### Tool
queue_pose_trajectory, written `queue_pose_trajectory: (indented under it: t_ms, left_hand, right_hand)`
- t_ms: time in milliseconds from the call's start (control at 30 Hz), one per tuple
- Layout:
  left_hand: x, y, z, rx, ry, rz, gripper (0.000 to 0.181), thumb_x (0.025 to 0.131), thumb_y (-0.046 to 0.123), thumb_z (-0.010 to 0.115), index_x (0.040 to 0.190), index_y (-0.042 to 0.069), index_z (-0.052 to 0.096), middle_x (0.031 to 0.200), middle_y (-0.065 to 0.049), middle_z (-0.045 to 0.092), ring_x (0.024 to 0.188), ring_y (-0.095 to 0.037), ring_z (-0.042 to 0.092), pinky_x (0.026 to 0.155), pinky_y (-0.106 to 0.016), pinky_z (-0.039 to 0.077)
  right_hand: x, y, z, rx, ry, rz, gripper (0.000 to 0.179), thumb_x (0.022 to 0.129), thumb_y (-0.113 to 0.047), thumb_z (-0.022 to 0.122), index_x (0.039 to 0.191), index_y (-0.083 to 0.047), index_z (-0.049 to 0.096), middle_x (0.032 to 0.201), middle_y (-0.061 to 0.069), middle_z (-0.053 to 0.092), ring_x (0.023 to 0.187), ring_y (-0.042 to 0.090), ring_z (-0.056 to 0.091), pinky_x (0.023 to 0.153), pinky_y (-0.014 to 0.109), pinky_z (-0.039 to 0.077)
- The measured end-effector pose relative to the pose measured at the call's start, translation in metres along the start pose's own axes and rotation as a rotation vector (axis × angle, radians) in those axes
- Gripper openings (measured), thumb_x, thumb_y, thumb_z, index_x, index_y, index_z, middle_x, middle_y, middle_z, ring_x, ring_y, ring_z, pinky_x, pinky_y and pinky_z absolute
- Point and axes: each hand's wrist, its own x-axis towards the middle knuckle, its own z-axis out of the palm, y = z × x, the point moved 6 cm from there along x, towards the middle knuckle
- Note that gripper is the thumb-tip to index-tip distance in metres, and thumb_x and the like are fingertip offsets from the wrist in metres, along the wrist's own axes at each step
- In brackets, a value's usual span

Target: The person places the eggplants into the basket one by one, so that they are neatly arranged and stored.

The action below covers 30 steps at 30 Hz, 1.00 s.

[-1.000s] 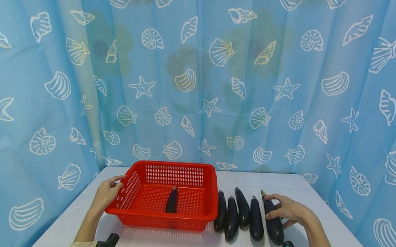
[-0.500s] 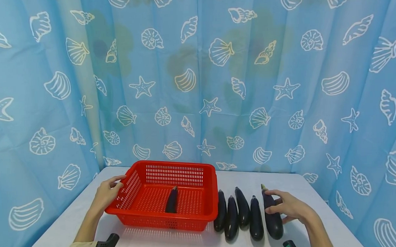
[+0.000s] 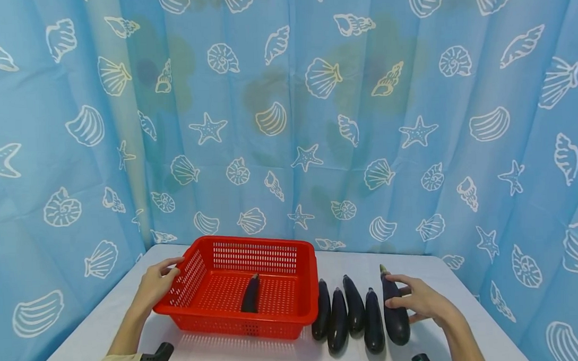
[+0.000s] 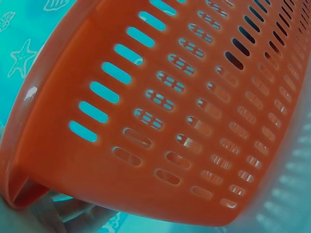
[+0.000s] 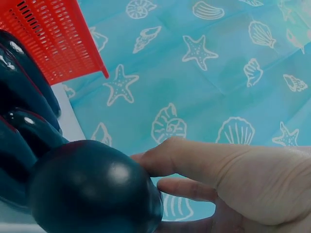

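My left hand grips the left rim of a red plastic basket with slotted sides. In the left wrist view, some of its fingers show below the basket's rim. One dark purple eggplant lies inside the basket. On the right, my right hand holds the outermost eggplant between thumb and fingers, its stem end pointing away from me. That eggplant's rounded end fills the lower left of the right wrist view. I cannot tell whether it is lifted off the table.
Several more eggplants lie side by side between the basket and my right hand. All rest on a white-covered table. A blue curtain with shell and starfish prints hangs behind and on both sides.
My right hand and the eggplant it holds have shifted slightly away from me, and the eggplant stands a bit more upright in the head view. The left hand and basket have stayed put.
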Motion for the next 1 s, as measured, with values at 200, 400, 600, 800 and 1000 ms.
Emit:
queue_pose_trajectory:
  t_ms: [200, 400, 600, 800, 1000]
  left_hand:
    - [-0.001, 0.001, 0.0, 0.003, -0.002, -0.001, 0.045, 0.1, 0.019, 0.047, 0.143, 0.004, 0.047, 0.128, -0.033, 0.056, 0.098, -0.035, 0.067, 0.074, -0.041, 0.062]
    - [0.0, 0.0, 0.0, 0.001, -0.002, -0.002, 0.046, 0.1, 0.02, 0.047, 0.143, 0.004, 0.047, 0.13, -0.033, 0.055, 0.1, -0.037, 0.067, 0.074, -0.042, 0.062]
    - [0.0, -0.001, 0.0, -0.002, -0.005, -0.01, 0.046, 0.1, 0.021, 0.048, 0.144, 0.005, 0.046, 0.133, -0.033, 0.054, 0.105, -0.04, 0.065, 0.075, -0.042, 0.062]
    - [0.0, -0.001, 0.0, -0.007, -0.008, -0.017, 0.047, 0.1, 0.022, 0.048, 0.144, 0.005, 0.046, 0.133, -0.033, 0.053, 0.105, -0.04, 0.065, 0.074, -0.041, 0.062]
    - [0.0, -0.001, 0.0, -0.016, -0.013, -0.018, 0.048, 0.1, 0.022, 0.047, 0.145, 0.005, 0.045, 0.134, -0.033, 0.052, 0.104, -0.04, 0.065, 0.073, -0.041, 0.062]
  right_hand:
    - [0.0, 0.0, 0.0, -0.005, 0.022, -0.007, 0.075, 0.086, -0.024, 0.073, 0.149, -0.005, 0.036, 0.136, 0.043, 0.039, 0.106, 0.046, 0.063, 0.072, 0.048, 0.061]
    - [0.001, -0.004, -0.001, -0.002, 0.024, -0.03, 0.076, 0.086, -0.026, 0.073, 0.149, -0.005, 0.035, 0.138, 0.043, 0.04, 0.104, 0.043, 0.064, 0.073, 0.048, 0.061]
    - [-0.001, -0.011, 0.0, -0.012, 0.041, -0.053, 0.075, 0.087, -0.025, 0.072, 0.149, -0.005, 0.036, 0.137, 0.042, 0.041, 0.104, 0.042, 0.065, 0.074, 0.047, 0.061]
    - [-0.002, -0.014, 0.001, -0.005, 0.059, -0.081, 0.074, 0.086, -0.025, 0.073, 0.148, -0.004, 0.037, 0.137, 0.043, 0.041, 0.103, 0.042, 0.066, 0.072, 0.046, 0.062]
    - [-0.003, -0.019, 0.002, -0.005, 0.074, -0.101, 0.075, 0.086, -0.025, 0.074, 0.148, -0.005, 0.038, 0.138, 0.042, 0.043, 0.105, 0.043, 0.065, 0.071, 0.045, 0.062]
